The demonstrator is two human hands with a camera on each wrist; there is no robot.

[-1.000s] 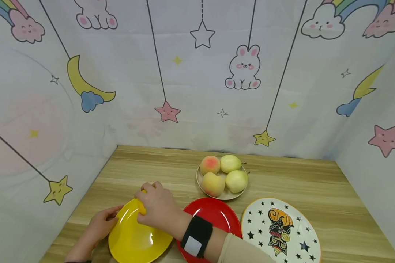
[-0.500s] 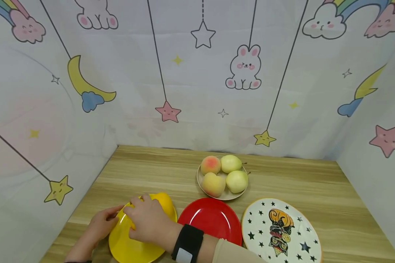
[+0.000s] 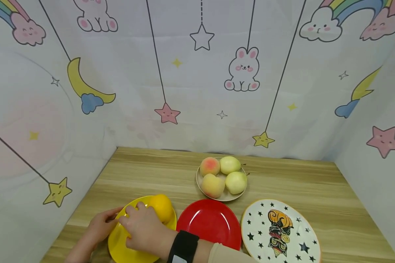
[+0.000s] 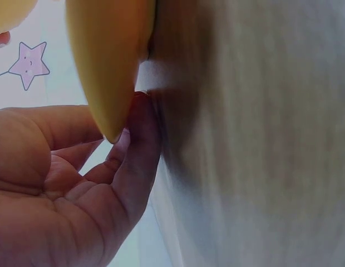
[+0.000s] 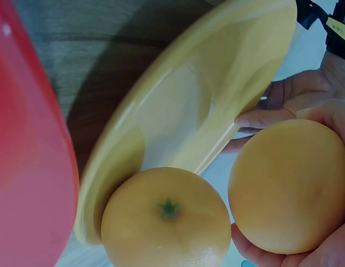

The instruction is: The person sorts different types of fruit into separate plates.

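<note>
A yellow plate (image 3: 136,252) lies at the front left of the table, its left rim pinched between thumb and fingers of my left hand (image 3: 100,224). The left wrist view shows the plate's edge (image 4: 108,72) between that thumb and the fingers. On the far right part of the plate rests an orange (image 3: 162,208), its green star-shaped stem end visible in the right wrist view. My right hand (image 3: 145,228) grips a second orange (image 5: 289,186) over the plate, beside the first one. From the head view this second orange is mostly hidden by the hand.
Right of the yellow plate is a red plate (image 3: 210,223), partly under my right forearm. Farther right lies a white star-patterned plate (image 3: 250,219). Behind them stands a small bowl (image 3: 228,198) with two peaches and two pears. Printed cloth walls (image 3: 197,84) enclose the table.
My right hand has moved left and nearer over the yellow plate, still holding its orange. The other orange has come into view on the plate. My left hand has kept its place.
</note>
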